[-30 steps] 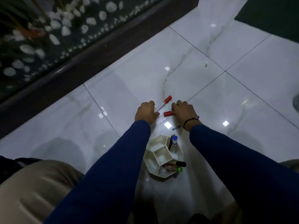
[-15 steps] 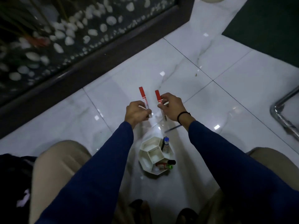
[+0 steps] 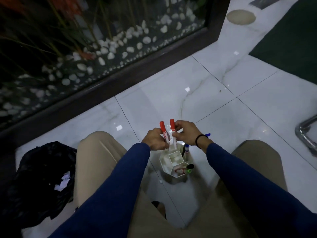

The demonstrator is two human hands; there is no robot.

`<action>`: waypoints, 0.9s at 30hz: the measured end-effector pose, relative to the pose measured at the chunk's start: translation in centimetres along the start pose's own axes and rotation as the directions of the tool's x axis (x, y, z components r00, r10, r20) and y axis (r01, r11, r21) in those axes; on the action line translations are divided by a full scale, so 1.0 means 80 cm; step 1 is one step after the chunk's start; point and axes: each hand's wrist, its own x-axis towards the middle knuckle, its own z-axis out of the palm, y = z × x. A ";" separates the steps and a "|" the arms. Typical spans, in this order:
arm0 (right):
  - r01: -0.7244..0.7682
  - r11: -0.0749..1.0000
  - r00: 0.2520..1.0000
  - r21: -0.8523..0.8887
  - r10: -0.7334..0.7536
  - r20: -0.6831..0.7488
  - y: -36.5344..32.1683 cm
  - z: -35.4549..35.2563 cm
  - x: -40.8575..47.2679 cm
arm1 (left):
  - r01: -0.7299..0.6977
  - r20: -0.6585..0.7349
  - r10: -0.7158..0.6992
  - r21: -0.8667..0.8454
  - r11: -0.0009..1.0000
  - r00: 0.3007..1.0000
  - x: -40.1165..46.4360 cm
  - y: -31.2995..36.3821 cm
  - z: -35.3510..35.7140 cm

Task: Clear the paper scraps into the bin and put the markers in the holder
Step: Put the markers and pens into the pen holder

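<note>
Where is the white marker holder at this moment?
In the head view the white marker holder stands on the tiled floor, low and centre between the person's knees, just below both hands, left hand and right hand.

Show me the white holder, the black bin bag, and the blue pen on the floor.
white holder (image 3: 166, 166): head view, left outer wall.
black bin bag (image 3: 42, 170): head view, crumpled black plastic.
blue pen (image 3: 207, 134): head view, blue tip beyond the right wrist.

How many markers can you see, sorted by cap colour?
Red-capped marker, one in the left hand and one in the right hand: 2
Green-capped marker in the holder: 1
Black-capped marker in the holder: 1
Blue-capped marker in the holder: 1
Total: 5
</note>
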 end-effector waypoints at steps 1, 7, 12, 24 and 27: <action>-0.008 1.000 1.000 0.000 0.008 0.018 0.002 0.002 -0.003 | -0.021 0.009 0.021 0.051 0.998 1.000 -0.003 0.000 0.001; -0.043 0.999 0.997 0.031 0.040 0.066 0.010 -0.005 -0.012 | -0.107 -0.014 0.107 -0.002 0.994 0.994 -0.006 0.006 -0.005; -0.086 0.996 0.992 0.003 0.086 -0.091 0.037 -0.033 -0.014 | -0.204 -0.193 0.192 -0.046 0.978 0.962 0.003 0.032 0.003; -0.363 0.892 0.925 -0.267 0.310 -0.220 0.169 -0.042 -0.066 | -0.302 0.050 0.312 0.438 0.847 0.949 0.106 0.126 0.144; -0.386 0.887 0.907 -0.252 0.315 -0.280 0.194 -0.030 -0.077 | -0.265 0.075 0.268 0.539 0.800 0.961 0.127 0.123 0.179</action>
